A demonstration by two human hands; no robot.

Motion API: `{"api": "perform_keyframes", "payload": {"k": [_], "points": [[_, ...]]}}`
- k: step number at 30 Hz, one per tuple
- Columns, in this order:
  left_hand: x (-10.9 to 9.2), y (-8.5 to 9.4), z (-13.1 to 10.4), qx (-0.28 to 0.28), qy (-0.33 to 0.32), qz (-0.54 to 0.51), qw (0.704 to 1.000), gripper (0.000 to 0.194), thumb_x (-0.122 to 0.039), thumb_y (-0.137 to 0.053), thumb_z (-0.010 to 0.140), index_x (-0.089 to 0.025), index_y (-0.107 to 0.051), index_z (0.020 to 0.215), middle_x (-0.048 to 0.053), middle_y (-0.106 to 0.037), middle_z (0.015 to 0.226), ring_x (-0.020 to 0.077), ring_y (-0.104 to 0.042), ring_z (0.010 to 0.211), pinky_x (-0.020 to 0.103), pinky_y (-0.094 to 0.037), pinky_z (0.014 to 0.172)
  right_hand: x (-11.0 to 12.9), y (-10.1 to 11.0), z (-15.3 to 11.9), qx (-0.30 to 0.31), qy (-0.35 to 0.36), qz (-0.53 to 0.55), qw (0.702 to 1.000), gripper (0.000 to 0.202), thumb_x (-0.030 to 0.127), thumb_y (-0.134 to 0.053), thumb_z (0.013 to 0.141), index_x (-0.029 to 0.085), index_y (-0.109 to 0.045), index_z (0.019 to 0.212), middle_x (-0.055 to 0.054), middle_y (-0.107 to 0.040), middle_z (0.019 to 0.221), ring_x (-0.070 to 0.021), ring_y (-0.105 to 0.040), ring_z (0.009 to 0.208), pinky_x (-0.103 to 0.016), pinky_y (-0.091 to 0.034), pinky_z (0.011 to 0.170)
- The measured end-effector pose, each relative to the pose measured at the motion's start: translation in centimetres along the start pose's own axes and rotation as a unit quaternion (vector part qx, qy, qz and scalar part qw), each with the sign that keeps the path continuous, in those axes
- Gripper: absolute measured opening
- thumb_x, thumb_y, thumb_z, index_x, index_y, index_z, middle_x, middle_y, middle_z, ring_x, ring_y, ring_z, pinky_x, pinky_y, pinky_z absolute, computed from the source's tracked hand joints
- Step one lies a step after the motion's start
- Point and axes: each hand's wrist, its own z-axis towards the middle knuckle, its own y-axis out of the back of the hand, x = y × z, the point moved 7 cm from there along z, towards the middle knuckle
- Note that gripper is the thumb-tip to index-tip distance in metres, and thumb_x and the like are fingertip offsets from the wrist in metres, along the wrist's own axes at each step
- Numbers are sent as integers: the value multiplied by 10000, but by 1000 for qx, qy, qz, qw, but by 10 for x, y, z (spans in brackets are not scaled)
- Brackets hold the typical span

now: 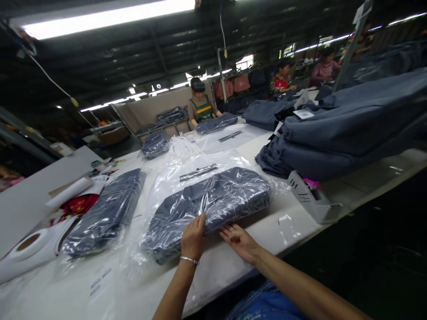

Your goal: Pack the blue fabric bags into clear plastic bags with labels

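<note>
A dark blue bag in clear plastic [213,200] lies on the white table [220,271] in front of me. My left hand [194,235] is at its near edge, fingers together and pointing forward on the plastic; whether they pinch the film is hidden. Palm up, my right hand [240,242] touches the lower near edge of the same bag, its fingers apart and partly curled. Behind the wrapped bag lies a pile of clear plastic bags [183,153] with dark printed strips.
Another wrapped blue bag [106,213] lies left. Unwrapped blue bags [340,129] are piled right, near a white cardboard box [308,200]. A white roll [28,244] sits far left. Across the table, a person in a green apron [204,109] handles a wrapped bag.
</note>
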Motion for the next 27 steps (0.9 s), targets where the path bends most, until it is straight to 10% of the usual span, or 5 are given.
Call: {"api": "perform_keyframes", "payload": {"k": [7, 13, 18, 22, 27], "points": [[0, 17, 16, 43, 18, 40, 998, 632, -80, -479, 751, -265, -522, 1353, 109, -617, 1323, 292, -653, 1049, 392, -500, 848, 22, -8, 30, -16, 31, -71, 997, 100, 176, -669, 509, 203, -575, 533, -4, -679, 660, -266, -643, 940, -379, -487, 890], [-15, 131, 20, 23, 76, 67, 995, 342, -404, -511, 851, -318, -640, 1156, 93, -749, 927, 334, -683, 864, 355, -404, 659, 66, -26, 11, 29, 77, -17, 996, 286, 191, -669, 626, 232, -701, 906, -28, -697, 1129, -232, -590, 1138, -370, -442, 981], [-32, 182, 3, 58, 95, -43, 993, 234, -479, -551, 813, -278, -668, 794, 38, -734, 776, 264, -656, 761, 297, -337, 615, 17, 3, 22, -80, -32, -18, 996, 383, 536, -684, 713, 298, -659, 1012, -47, -676, 1111, -237, -614, 1062, -412, -469, 918], [-47, 181, -9, 80, 84, -65, 991, 209, -449, -580, 789, -268, -651, 714, 22, -724, 743, 246, -638, 739, 287, -330, 611, 8, -41, 29, 26, 30, -27, 999, 421, 609, -698, 689, 307, -635, 975, -44, -684, 1086, -250, -614, 1047, -410, -485, 911], [-44, 219, -23, 23, 122, -167, 978, 257, -499, -626, 747, -252, -665, 688, 1, -697, 682, 224, -619, 682, 290, -416, 597, 76, -114, 18, 127, 135, -91, 979, 527, 652, -618, 767, 281, -629, 1141, -75, -625, 1285, -276, -553, 1202, -420, -453, 995]]}}
